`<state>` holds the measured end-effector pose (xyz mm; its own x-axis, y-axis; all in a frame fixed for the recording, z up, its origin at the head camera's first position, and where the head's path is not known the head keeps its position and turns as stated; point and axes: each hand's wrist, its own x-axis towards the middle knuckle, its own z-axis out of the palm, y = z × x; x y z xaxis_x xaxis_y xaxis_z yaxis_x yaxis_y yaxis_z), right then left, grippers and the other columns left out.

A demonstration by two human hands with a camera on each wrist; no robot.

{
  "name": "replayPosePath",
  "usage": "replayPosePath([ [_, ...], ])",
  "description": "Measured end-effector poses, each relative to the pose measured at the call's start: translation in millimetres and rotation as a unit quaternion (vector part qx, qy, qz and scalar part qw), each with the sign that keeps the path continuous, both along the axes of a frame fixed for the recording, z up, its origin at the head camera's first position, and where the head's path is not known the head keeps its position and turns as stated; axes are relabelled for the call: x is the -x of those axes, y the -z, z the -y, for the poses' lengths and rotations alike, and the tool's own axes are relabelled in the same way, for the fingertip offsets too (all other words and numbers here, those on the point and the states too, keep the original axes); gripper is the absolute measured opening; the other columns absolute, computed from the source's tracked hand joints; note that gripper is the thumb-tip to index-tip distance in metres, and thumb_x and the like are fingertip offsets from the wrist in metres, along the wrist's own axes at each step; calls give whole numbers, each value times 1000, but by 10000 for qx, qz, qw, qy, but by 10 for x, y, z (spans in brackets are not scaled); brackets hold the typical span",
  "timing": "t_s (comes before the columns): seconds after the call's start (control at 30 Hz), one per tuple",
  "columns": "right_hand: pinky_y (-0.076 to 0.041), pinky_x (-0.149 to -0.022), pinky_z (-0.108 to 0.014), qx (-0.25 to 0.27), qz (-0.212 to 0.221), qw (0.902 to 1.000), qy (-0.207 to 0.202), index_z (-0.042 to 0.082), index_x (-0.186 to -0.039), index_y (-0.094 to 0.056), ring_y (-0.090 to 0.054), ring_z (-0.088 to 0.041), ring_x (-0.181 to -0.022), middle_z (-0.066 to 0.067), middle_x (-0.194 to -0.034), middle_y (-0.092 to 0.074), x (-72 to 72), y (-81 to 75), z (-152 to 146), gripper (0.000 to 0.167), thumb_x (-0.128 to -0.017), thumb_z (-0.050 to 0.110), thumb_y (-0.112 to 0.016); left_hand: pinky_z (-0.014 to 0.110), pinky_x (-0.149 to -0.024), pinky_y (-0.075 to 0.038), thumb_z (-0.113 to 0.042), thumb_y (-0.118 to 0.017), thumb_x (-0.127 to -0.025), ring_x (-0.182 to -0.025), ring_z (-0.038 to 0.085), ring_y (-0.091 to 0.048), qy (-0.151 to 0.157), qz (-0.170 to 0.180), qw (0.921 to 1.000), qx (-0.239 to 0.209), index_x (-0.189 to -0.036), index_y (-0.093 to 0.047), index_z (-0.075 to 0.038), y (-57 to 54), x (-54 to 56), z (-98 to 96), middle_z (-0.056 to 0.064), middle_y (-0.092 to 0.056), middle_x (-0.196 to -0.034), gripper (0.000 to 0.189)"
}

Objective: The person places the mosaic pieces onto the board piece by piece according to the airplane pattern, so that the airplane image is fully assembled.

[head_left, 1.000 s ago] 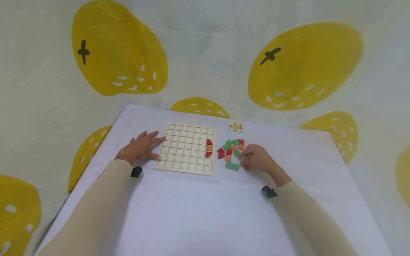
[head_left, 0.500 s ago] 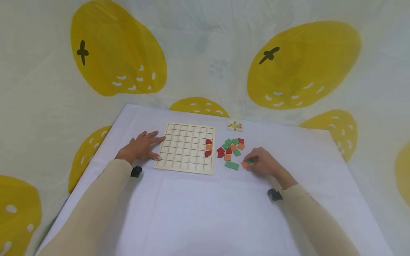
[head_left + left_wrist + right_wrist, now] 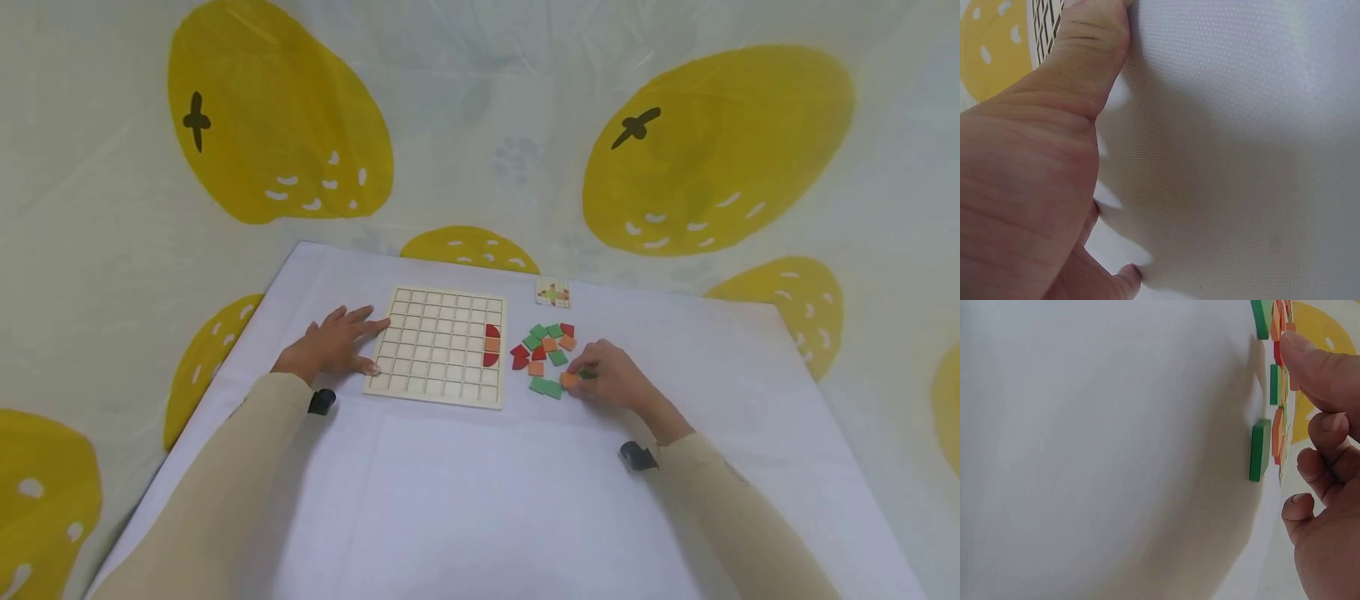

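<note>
My left hand [image 3: 333, 343] rests with spread fingers at the left edge of a pale wooden grid board [image 3: 437, 340]; its thumb and index finger touch the rim. In the left wrist view the same hand [image 3: 1029, 169] lies over the white cloth. On the board's right column sit two red quarter-round tiles with an orange square [image 3: 491, 344] between them. My right hand [image 3: 611, 373] pinches an orange square tile [image 3: 569, 381] by thumb and fingers, raised above the cloth in the right wrist view. Beneath that hand lies a green tile [image 3: 1260, 450], partly hidden from the head camera.
Several loose tiles, green, orange and red, lie between the board and my right hand, including a green pair [image 3: 546, 387]. A small pattern card [image 3: 552, 293] lies at the table's back edge. White cloth [image 3: 450, 500] covers the table; a lemon-print curtain [image 3: 480, 125] hangs behind.
My right hand has drawn back from the loose tiles and picked up an orange tile, then shifted slightly left with it. The left hand and the board stay in place.
</note>
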<state>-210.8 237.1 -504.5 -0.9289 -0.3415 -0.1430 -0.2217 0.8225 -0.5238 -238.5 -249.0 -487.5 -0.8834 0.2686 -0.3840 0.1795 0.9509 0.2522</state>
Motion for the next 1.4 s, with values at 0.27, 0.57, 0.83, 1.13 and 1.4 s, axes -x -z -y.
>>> replayPosePath([
  [0.27,-54,-88,-38,217,92,9997,97,13,-109,-81,-56,-24,-103,-6,-103,-66,-7,-72,161,21,-89,17,-83,84,-118,-10,-52,-80,-85,-161,51,-2,-69,70,9999,33,-165,-27,-37,13,15,2,9,-10,-178,98],
  [0.57,-57,-93,-43,329,208,9991,168,13,-112,-81,-55,-28,-116,-11,-120,-67,11,-79,286,26,-89,23,-84,84,-119,-9,-51,-81,-85,-161,51,-1,-50,98,9999,-25,-165,-28,-37,27,15,-9,8,-10,-178,97],
  [0.83,-59,-94,-45,414,184,9988,180,11,-115,-80,-56,-27,-116,-9,-118,-69,30,-97,414,30,-88,23,-83,84,-118,-10,-54,-80,-84,-161,51,-2,-67,23,10000,29,-165,-28,-38,54,38,-3,8,-10,-178,97],
  [1.13,-53,-94,-43,658,-348,9968,-306,11,-110,-81,-56,-25,-109,-5,-108,-74,33,-69,522,25,-87,18,-85,84,-118,-11,-53,-81,-84,-161,52,-3,-69,-7,9999,102,-165,-29,-37,16,30,-19,9,-10,-178,97],
  [1.4,-55,-88,-36,660,-474,9960,-382,11,-110,-81,-58,-21,-103,-2,-103,-75,40,-41,634,28,-85,22,-88,84,-118,-12,-51,-81,-84,-161,52,-3,-58,9,10000,50,-165,-29,-36,32,16,15,10,-11,-178,97],
])
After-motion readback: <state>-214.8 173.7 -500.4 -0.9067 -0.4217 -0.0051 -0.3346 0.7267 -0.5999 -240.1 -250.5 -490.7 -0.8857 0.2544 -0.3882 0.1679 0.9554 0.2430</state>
